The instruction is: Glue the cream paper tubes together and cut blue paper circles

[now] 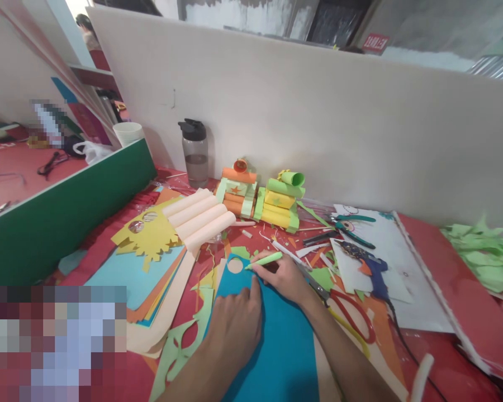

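Blue rectangular paper sheet point(276, 346) lies flat directly before you, with a pale round shape point(235, 265) at its far left corner; whether that is a disc on top or a hole cannot be confirmed. Your right hand point(281, 274) grasps a slim light-green pen point(270, 259) between thumb and fingers, its tip at the round shape's right edge. Your left hand point(238, 318) rests on the sheet, index finger extended and the others curled; whether anything sits beneath them you cannot tell from this view.

Recommended practice: press the sheet close to the pen tip, hold the pen steep, and use light, even strokes, since smooth paper probably skids under uneven force. A loose disc would need a fingertip of its own.

Materials noted: left of the sheet, light-green paper offcuts point(177, 357) with curved openings; farther left, a fanned stack of coloured paper point(136, 273), matte and square-edged. Beyond the sheet, ribbed pale-pink paper tubes point(201, 218) lie side by side. To its right, metal scissors with red and yellow looped handles point(323, 293), and farther right, a dark-blue plastic glue gun point(378, 276).
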`<state>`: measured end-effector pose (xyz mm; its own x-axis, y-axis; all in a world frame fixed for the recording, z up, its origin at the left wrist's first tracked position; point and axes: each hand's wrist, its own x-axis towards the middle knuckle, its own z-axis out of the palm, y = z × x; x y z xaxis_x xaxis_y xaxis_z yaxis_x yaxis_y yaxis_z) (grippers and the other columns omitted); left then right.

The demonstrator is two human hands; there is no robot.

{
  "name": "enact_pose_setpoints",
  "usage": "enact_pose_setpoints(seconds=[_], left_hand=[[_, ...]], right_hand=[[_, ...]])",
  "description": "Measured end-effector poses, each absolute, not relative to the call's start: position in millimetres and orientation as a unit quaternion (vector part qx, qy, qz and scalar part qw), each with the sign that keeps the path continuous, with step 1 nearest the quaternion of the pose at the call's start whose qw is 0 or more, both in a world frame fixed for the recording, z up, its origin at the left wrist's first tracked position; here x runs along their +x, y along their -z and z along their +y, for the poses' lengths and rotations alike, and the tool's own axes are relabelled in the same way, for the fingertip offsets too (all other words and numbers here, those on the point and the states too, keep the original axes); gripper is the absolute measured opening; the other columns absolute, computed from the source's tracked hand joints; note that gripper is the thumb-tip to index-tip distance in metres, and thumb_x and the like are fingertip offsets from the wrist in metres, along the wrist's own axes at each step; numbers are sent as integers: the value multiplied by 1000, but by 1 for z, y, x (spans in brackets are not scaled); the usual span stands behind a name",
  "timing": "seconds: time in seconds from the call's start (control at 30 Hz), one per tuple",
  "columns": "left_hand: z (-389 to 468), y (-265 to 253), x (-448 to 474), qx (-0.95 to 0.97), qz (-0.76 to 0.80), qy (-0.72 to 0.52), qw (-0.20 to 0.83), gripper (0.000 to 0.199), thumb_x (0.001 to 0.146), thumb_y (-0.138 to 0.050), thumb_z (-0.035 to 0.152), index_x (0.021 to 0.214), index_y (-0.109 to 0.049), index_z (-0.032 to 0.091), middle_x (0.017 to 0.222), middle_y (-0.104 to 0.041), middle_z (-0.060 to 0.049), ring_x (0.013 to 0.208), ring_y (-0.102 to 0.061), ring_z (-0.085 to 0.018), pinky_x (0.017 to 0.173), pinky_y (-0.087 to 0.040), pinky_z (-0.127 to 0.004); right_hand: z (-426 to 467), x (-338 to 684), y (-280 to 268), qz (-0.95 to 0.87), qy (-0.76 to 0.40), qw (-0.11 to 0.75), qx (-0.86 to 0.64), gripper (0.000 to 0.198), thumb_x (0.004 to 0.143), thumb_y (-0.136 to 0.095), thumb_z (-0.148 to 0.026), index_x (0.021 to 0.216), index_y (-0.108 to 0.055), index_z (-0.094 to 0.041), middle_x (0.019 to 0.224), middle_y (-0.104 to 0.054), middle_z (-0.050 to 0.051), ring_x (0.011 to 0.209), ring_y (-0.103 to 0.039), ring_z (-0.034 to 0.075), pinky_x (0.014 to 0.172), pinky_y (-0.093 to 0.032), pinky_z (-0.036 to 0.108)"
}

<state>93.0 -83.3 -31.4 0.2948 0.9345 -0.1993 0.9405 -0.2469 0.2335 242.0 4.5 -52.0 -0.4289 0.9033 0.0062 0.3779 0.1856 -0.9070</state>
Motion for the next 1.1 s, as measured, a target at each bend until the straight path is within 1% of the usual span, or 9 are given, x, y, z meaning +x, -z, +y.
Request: enact_pose_setpoints(seconds=[0.07, 0.2, 0.33, 0.6, 0.77, 0.83, 0.9, 1.03, 1.1], left_hand=[[-84, 33, 94, 791, 594, 3, 143, 52, 97, -41, 17, 149, -43, 12, 102, -70, -15, 76, -72, -26, 58, -49, -33], [-86, 36, 95, 792, 598, -12, 119, 49, 95, -42, 15, 144, -49, 13, 111, -66, -15, 75, -70, -24, 57, -49, -33], [-87, 39, 95, 794, 599, -38, 94, 46, 94, -44, 15, 139, -53, 13, 121, -63, -18, 82, -69, -23, 60, -50, -30], [-88, 46, 96, 805, 587, -44, 75, 52, 93, -42, 13, 144, -50, 8, 146, -51, -22, 92, -68, -26, 64, -55, -35], [-87, 42, 95, 806, 585, -25, 86, 54, 93, -44, 12, 146, -49, 9, 146, -52, -22, 95, -69, -26, 66, -57, -33], [-86, 40, 95, 807, 582, -19, 93, 54, 92, -45, 12, 145, -50, 9, 145, -54, -22, 94, -70, -26, 66, -57, -33], [-85, 40, 94, 808, 581, -19, 94, 53, 92, -44, 12, 145, -51, 9, 145, -54, -22, 92, -70, -26, 66, -58, -33], [-85, 41, 94, 809, 579, -22, 94, 55, 92, -42, 13, 147, -47, 7, 147, -52, -22, 91, -71, -27, 66, -59, -37], [-85, 41, 93, 812, 575, -22, 96, 55, 93, -41, 14, 147, -47, 7, 149, -51, -22, 93, -71, -28, 67, -59, -38]], right_hand=[[4, 242, 53, -705, -455, 292, -459, 20, 91, -64, -37, 92, -73, -20, 87, -74, 3, 55, -61, 13, 54, -51, 25], [4, 241, 52, -727, -431, 292, -447, 18, 90, -65, -36, 89, -74, -20, 88, -74, 3, 62, -64, 14, 62, -53, 25], [4, 240, 51, -704, -449, 300, -461, 24, 91, -64, -43, 93, -72, -20, 82, -72, 2, 52, -59, 12, 53, -51, 25], [5, 239, 51, -691, -461, 305, -465, 25, 92, -63, -45, 89, -68, -20, 79, -69, 1, 50, -59, 12, 51, -51, 25], [4, 240, 52, -703, -459, 300, -454, 21, 92, -63, -40, 88, -68, -20, 81, -69, 2, 53, -60, 12, 52, -51, 24], [4, 239, 52, -694, -457, 305, -466, 21, 92, -62, -39, 88, -67, -20, 78, -69, 1, 49, -58, 12, 49, -50, 24], [3, 239, 52, -688, -450, 310, -478, 21, 93, -61, -40, 89, -66, -20, 76, -69, 1, 47, -58, 12, 47, -49, 24], [3, 238, 52, -709, -437, 303, -464, 19, 91, -63, -38, 88, -68, -20, 81, -71, 2, 56, -62, 14, 53, -52, 25], [3, 239, 52, -694, -443, 307, -478, 19, 92, -62, -39, 88, -66, -20, 76, -69, 1, 52, -61, 13, 49, -51, 24]])
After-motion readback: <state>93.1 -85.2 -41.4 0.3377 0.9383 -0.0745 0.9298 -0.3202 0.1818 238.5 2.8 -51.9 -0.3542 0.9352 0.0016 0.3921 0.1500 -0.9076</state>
